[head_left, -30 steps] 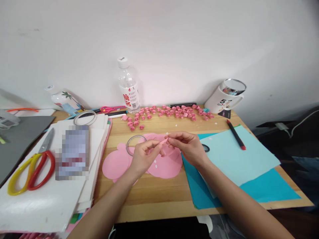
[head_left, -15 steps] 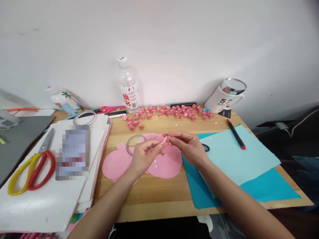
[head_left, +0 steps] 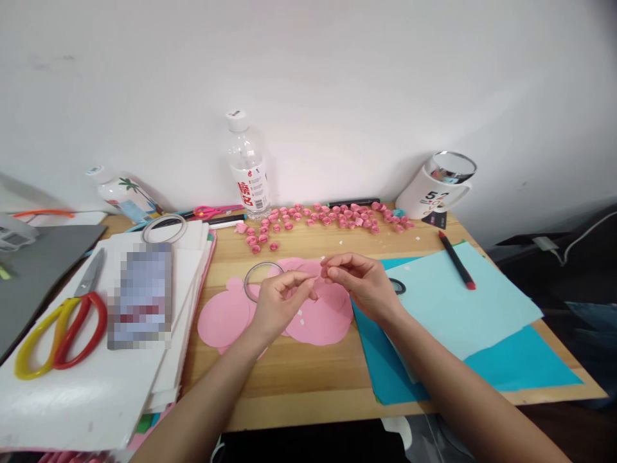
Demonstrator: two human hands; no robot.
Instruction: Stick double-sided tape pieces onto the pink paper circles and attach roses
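Pink paper: one thin strip (head_left: 317, 278), pinched above the flat, round-cut discs (head_left: 224, 319).
Left hand (head_left: 284, 299) and right hand (head_left: 361, 280) are both narrow, thumb to forefinger on the strip, most of it hidden. Left of the discs lie metal-bladed scissors (head_left: 89, 299); behind them, coiled paper rolls (head_left: 326, 220); right of them, a smooth pale-blue sheet (head_left: 463, 312).

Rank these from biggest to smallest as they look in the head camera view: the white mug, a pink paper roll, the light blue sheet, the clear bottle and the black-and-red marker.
1. Light blue sheet
2. Clear bottle and white mug: too alike to rank
3. Black-and-red marker
4. Pink paper roll
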